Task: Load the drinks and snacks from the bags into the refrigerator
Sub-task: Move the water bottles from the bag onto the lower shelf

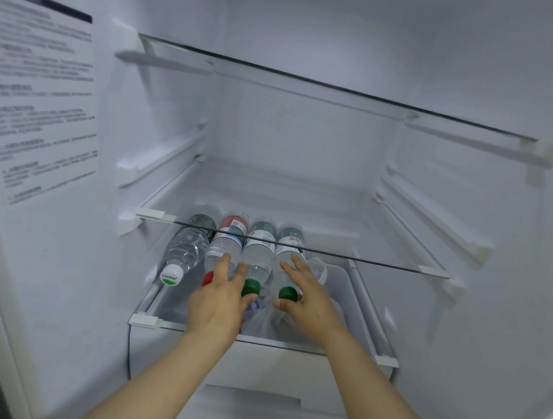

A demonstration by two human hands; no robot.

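Several water bottles lie side by side on a low glass shelf [385, 359] of the open refrigerator, caps toward me. From the left: a white-capped bottle [185, 250], a red-capped bottle [227, 238], and two green-capped bottles [257, 259] [287, 245]. My left hand [220, 301] lies with straight fingers on the red-capped bottle and the left green-capped one. My right hand [306, 299] rests with spread fingers on the right green-capped bottle, thumb by its cap. A crumpled clear plastic bag [262, 321] lies under the hands.
Above the bottles sits another glass shelf [349, 257], its front edge crossing them, and a higher glass shelf [350, 92]. A white drawer front [267, 370] sits below. A printed sheet [33, 95] covers the left wall. Shelf space to the right of the bottles holds only bag plastic.
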